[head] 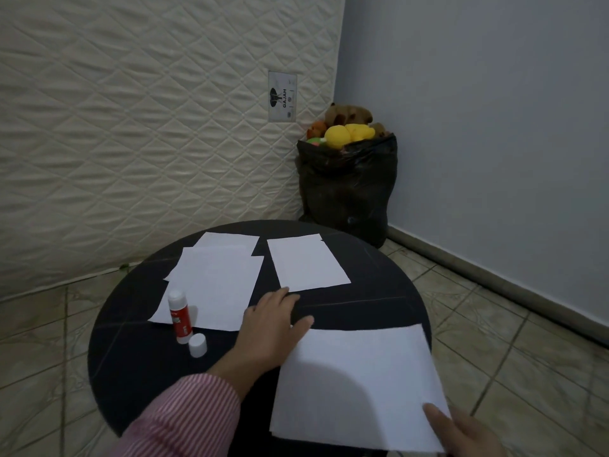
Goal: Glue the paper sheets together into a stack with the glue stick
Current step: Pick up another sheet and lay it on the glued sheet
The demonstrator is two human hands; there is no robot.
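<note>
Paper sheets lie scattered over a round black table [379,291] that stands on a tiled floor: a loose overlapping pile of white sheets [214,285] at the far left, a single white sheet [306,262] set apart at the far right, and a large white sheet [359,384] nearest the camera, overhanging the near right edge. The left hand [273,328], coming out of a red-and-white striped sleeve [184,420], rests palm down on the tabletop with fingers spread and flat, its thumb touching the upper left corner of the near sheet; it clamps nothing. The right hand [468,433] (only partly in view at the bottom edge) pinches the near sheet's lower right corner, thumb on top. A white-and-red glue stick [179,316] stands uncapped on the near left corner of the pile, and its small white cap [198,345] sits just beside it on the bare table. Behind the table a quilted cream mattress [131,127] leans upright, with a black plastic bag of soft toys [347,183] in the corner.
</note>
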